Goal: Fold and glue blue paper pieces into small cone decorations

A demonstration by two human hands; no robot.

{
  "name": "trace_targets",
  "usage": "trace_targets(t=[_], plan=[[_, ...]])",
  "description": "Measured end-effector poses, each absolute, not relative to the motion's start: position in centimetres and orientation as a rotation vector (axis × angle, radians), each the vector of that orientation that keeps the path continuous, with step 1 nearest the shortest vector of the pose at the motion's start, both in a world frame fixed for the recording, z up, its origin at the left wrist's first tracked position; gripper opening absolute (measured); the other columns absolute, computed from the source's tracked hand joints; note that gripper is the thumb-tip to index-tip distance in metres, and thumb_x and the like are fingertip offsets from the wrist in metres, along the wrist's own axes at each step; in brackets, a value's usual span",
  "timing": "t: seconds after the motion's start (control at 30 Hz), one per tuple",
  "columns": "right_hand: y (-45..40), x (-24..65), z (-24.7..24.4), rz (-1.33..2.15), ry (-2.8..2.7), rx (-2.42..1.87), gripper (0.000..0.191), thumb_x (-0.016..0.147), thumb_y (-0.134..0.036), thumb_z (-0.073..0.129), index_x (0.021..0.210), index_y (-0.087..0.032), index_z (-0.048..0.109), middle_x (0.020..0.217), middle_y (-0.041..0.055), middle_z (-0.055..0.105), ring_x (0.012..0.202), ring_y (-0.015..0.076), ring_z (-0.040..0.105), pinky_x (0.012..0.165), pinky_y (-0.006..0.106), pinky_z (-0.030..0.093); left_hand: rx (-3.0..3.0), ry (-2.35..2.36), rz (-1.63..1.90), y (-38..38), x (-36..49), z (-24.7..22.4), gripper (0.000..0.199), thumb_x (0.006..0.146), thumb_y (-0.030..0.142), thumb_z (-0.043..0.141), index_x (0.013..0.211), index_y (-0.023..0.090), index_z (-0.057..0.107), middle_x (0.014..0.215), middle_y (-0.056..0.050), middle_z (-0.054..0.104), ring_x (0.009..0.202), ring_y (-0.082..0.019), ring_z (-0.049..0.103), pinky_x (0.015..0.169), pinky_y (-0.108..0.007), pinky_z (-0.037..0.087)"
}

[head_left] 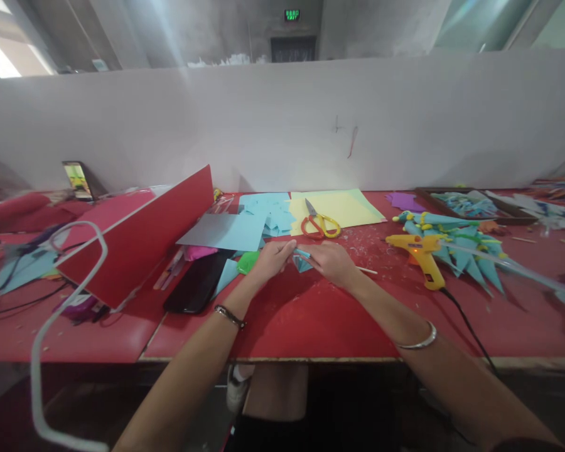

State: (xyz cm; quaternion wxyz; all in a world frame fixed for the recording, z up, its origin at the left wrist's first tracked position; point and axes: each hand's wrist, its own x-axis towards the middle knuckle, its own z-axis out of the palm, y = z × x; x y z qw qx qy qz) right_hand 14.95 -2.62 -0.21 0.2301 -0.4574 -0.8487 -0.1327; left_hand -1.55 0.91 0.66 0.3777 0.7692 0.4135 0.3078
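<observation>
My left hand (277, 258) and my right hand (334, 262) meet over the middle of the red table, both closed on a small piece of light blue paper (302, 253). The paper looks rolled or folded between the fingertips, and part of it hangs below them. A thin pale stick (367, 270) shows beyond my right hand; whether the hand holds it or it lies on the table I cannot tell. Scissors (321, 225) with red and yellow handles lie just past my hands. Beside my left wrist are a bright green piece (247, 262) and a black phone (198, 285).
A yellow glue gun (421, 254) with a cord sits at right, before blue paper cones (471, 248). Blue sheets (226, 231) and a yellow sheet (353, 208) lie at the back. A red board (145, 242) stands at left, near a white bent tube (40, 351).
</observation>
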Motion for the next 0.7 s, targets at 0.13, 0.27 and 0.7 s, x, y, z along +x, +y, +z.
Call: trace_targets(t=[0.13,0.27,0.7], plan=[[-2.7,14.8,-0.3,-0.511,-2.367,-1.224,0.030,0.088,-0.017,0.033,0.104,-0.014,0.059,0.079,0.0073,0.068,0.066,0.0137,0.056,0.060,0.026,0.030,1.822,1.043,0.701,1.0,-1.3,0.7,0.048,0.082,0.051,0.028,0.046,0.019,0.034,0.028,0.006,0.032,0.027,-0.007,0.031,0.036,-0.020,0.023],[-2.9,14.5,0.0,-0.373,-2.275,-1.362,0.028,0.088,-0.021,0.036,0.104,-0.017,0.058,0.086,0.0075,0.068,0.070,0.0150,0.058,0.061,0.025,0.032,2.047,1.090,0.838,0.7,-1.4,1.0,0.046,0.085,0.045,0.025,0.049,0.018,0.037,0.037,0.004,0.038,0.037,-0.009,0.038,0.045,-0.021,0.029],[-2.7,15.2,0.4,0.125,-2.259,-1.305,0.028,0.087,-0.031,0.039,0.094,-0.016,0.061,0.082,0.0066,0.067,0.074,0.0162,0.059,0.062,0.022,0.036,2.234,1.032,0.783,1.1,-1.9,0.9,0.048,0.084,0.047,0.029,0.048,0.017,0.040,0.035,0.004,0.040,0.040,-0.009,0.041,0.048,-0.021,0.030]])
